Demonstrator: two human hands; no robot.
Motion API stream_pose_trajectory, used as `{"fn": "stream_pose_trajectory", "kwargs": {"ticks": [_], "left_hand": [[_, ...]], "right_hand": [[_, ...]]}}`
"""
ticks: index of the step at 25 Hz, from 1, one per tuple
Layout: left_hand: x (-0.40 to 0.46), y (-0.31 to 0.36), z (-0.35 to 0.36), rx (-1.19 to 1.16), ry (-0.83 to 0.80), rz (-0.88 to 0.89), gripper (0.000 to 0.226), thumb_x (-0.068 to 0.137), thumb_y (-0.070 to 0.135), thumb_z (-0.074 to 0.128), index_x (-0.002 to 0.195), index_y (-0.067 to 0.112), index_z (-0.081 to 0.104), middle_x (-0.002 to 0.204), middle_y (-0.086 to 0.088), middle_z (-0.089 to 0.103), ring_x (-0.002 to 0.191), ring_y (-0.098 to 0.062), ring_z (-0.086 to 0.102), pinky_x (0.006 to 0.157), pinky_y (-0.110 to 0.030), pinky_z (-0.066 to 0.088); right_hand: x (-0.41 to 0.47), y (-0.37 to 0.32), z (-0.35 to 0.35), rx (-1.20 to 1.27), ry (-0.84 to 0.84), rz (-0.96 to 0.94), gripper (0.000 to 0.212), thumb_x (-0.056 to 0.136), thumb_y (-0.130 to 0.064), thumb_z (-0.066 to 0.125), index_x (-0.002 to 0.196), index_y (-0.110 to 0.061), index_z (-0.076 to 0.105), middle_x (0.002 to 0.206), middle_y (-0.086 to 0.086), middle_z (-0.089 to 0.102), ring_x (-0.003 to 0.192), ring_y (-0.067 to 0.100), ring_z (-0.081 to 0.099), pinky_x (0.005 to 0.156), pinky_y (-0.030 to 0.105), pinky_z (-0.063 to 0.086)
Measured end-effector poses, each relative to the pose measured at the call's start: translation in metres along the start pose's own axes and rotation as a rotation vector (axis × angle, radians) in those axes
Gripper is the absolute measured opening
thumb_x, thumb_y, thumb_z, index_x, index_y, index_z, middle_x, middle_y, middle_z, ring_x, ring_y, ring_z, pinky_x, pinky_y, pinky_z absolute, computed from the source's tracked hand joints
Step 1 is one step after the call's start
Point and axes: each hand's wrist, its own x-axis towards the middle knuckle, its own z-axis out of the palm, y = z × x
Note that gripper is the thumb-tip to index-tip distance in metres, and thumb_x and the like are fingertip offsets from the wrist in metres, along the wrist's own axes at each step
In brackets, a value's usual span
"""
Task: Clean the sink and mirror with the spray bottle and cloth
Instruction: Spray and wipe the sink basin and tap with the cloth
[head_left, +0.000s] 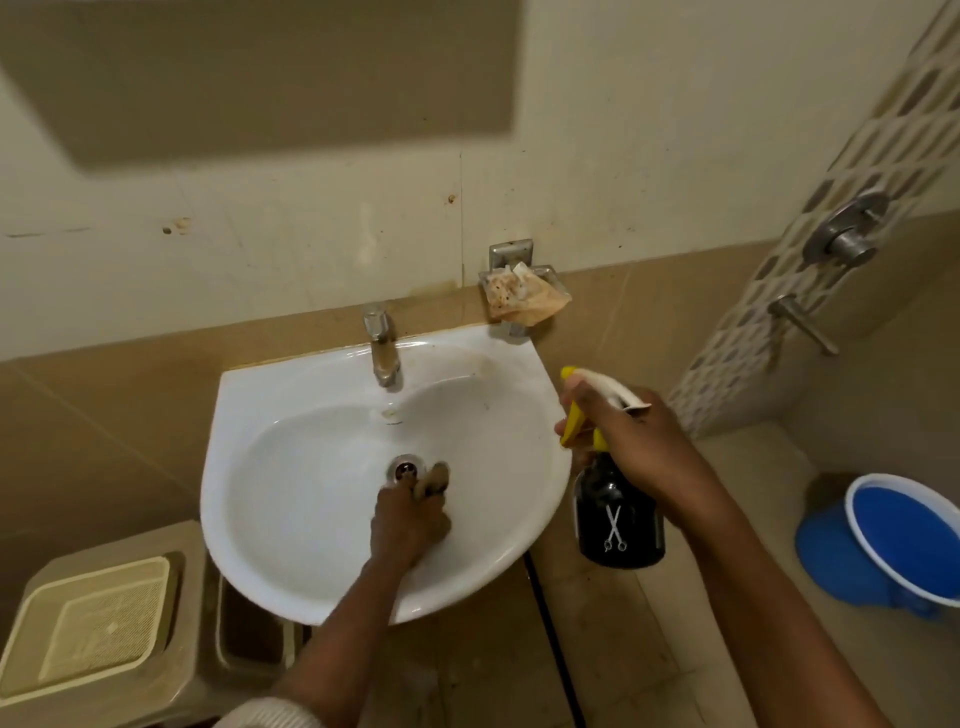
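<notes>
The left hand (408, 522) reaches down into the bowl of the white sink (291, 499), its fingers closed around a small bunched cloth (434, 478). The cloth pokes out past the fingertips and lies against the basin just right of the metal drain (404, 469), close enough that it seems to touch the drain's rim. It is a dull grey-brown wad, too crumpled and blurred to show any weave.

The right hand (636, 447) is outside the sink, just beyond its right edge, wrapped around the neck of the spray bottle (618, 514) and holding it upright in the air. A finger lies on the yellow trigger. The nozzle points left toward the basin. The bottle has a dark, glossy body with a white crossed-scissors mark, a white head and a yellow tip.

The sink is wall-mounted, with a chrome tap (383, 345) at the back and faint smudges on the ledge to the tap's right. Above its right corner a metal soap dish (519, 270) holds a stained, crumpled wrapper. A blue bucket (898, 540) stands on the floor well to the right.
</notes>
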Motion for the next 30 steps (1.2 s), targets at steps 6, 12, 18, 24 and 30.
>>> {"fn": "stream_pose_trajectory", "kwargs": {"ticks": [6,12,18,24,30], "left_hand": [[0.017,0.012,0.063,0.128,-0.129,0.170,0.049,0.082,0.047,0.052,0.126,0.028,0.049,0.124,-0.006,0.043,0.114,-0.036,0.046,0.091,-0.045,0.040],[0.023,0.035,0.092,0.031,-0.151,0.285,0.059,0.076,0.053,0.036,0.125,0.023,0.048,0.121,-0.004,0.048,0.114,-0.031,0.047,0.095,-0.045,0.042],[0.046,0.084,0.102,-0.140,-0.137,0.344,0.050,0.092,0.046,0.051,0.136,0.024,0.043,0.124,-0.001,0.045,0.114,-0.022,0.043,0.092,-0.034,0.034],[0.051,0.112,0.100,-0.346,-0.100,0.349,0.054,0.089,0.031,0.066,0.134,0.014,0.042,0.127,-0.012,0.039,0.111,-0.029,0.048,0.099,-0.046,0.045],[0.069,0.137,0.075,-0.064,0.158,0.474,0.059,0.081,0.022,0.071,0.134,0.010,0.047,0.131,-0.018,0.043,0.116,-0.037,0.049,0.091,-0.053,0.051]], "right_hand": [[0.023,0.064,0.040,-0.384,-0.192,0.265,0.042,0.094,-0.044,0.067,0.106,-0.004,0.074,0.095,0.009,0.078,0.075,0.015,0.073,0.059,0.021,0.053],[0.029,0.085,0.048,-0.397,-0.012,0.306,0.042,0.099,-0.043,0.062,0.116,-0.005,0.066,0.111,0.015,0.073,0.093,0.026,0.071,0.057,0.022,0.047],[0.064,0.074,0.049,-0.341,0.142,0.240,0.040,0.097,-0.045,0.062,0.100,-0.006,0.073,0.096,0.014,0.077,0.088,0.029,0.074,0.076,0.036,0.059],[0.070,0.067,0.047,-0.332,0.233,0.196,0.060,0.083,-0.065,0.055,0.106,-0.013,0.074,0.096,0.013,0.077,0.086,0.031,0.076,0.079,0.047,0.065],[0.067,0.045,0.034,-0.321,0.291,0.021,0.040,0.100,-0.038,0.063,0.083,-0.004,0.075,0.065,0.008,0.074,0.062,0.014,0.072,0.064,0.030,0.058]]}}
